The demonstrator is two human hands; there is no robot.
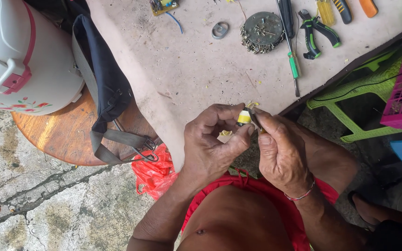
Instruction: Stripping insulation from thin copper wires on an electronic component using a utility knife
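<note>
Yellow tape wrapped the small cylindrical component [244, 117] that a person pinched between the thumb and curled fingers of the left hand [212, 142], just below the edge of the dusty beige tabletop [187, 60]. The right hand [280, 151] pressed in from the other side, its fingers closed around a thin dark tool [255, 119] whose tip touched the component. Beyond the hands lay a green-handled screwdriver [292, 56], green-and-black pliers [315, 32] and a round wire brush disc [261, 30]. Well to the left of the left hand, a white and pink insulated jug [19, 60] stood on a round wooden stool [66, 135], a dark strapped bag [105, 83] beside it.
</note>
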